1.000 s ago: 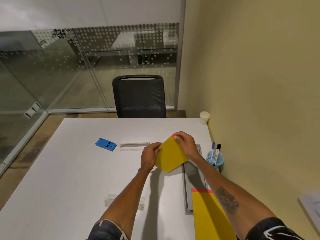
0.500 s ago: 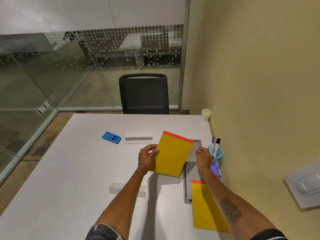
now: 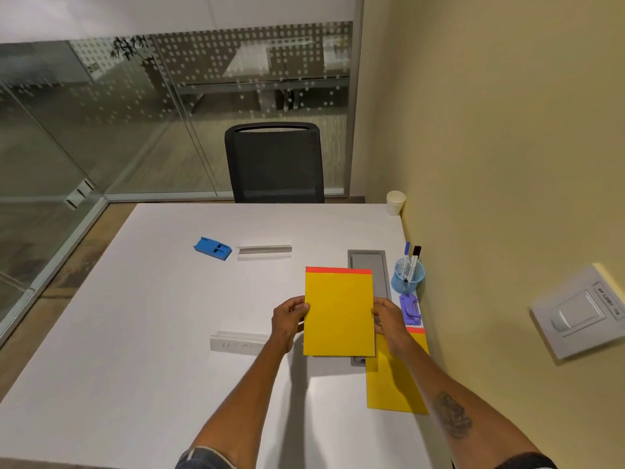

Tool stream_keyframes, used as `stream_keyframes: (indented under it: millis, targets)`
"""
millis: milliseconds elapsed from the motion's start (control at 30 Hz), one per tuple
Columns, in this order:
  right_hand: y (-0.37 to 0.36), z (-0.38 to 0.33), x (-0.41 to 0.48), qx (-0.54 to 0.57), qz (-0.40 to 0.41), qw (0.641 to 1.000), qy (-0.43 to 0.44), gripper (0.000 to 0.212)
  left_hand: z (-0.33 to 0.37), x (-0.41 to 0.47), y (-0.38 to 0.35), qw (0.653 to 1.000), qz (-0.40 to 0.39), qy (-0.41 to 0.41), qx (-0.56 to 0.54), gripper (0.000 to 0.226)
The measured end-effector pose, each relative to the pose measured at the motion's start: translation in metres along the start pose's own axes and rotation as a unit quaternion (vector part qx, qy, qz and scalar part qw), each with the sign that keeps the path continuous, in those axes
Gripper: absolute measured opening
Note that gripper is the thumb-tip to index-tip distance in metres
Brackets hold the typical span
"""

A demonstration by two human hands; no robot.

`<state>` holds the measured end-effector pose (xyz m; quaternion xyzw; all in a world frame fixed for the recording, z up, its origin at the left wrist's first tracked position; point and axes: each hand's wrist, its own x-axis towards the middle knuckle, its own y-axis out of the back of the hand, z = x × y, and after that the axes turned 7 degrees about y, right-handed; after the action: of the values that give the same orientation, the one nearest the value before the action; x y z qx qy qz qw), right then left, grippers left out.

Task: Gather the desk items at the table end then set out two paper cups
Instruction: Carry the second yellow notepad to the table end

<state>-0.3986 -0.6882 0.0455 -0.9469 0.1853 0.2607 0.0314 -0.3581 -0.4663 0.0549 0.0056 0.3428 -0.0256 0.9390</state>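
Note:
I hold a yellow notepad with a red top strip flat above the table, its long edges gripped by my left hand and my right hand. A second yellow notepad lies on the white table by the right edge, partly under my right forearm. A white paper cup stands in the far right corner against the wall. A blue pen holder with two markers stands by the wall, with a purple stapler just in front of it.
A blue plastic piece and a clear name stand lie at mid-table; another name stand lies near my left wrist. A grey cable tray is set into the table. A black chair stands at the far end, the yellow wall close on the right.
The held notepad has turned from a tilted diamond angle to square and upright in front of me. My right hand moved from its top corner to its right edge.

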Motion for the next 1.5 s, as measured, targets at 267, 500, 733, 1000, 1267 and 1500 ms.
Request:
stream_keyframes:
  millis: [267,500,733,1000,1267,1500]
  targets:
    - [0.032,0.033,-0.015,-0.033,0.05,0.997,-0.047,0.02,-0.048,-0.003,-0.029,0.998,-0.005,0.023,0.06,0.031]
    - [0.06,0.047,-0.024,-0.059,0.091,0.993,-0.048,0.04,-0.073,-0.005,-0.062,0.986,-0.012,0.035,0.162,0.034]
    - [0.089,0.065,-0.037,-0.124,0.086,0.987,-0.06,0.021,-0.093,-0.009,-0.092,0.987,-0.038,0.053,0.144,0.024]
    - [0.11,0.093,-0.033,-0.124,0.127,0.981,-0.073,0.029,-0.111,-0.006,-0.111,0.983,-0.064,0.067,0.156,0.028]
    - [0.115,0.11,-0.022,-0.021,0.166,0.984,-0.06,0.039,-0.122,-0.001,-0.125,0.981,-0.088,0.136,0.106,0.03]
    - [0.121,0.113,-0.009,0.076,0.178,0.979,-0.057,0.054,-0.13,0.006,-0.128,0.984,-0.11,0.134,0.052,0.062]
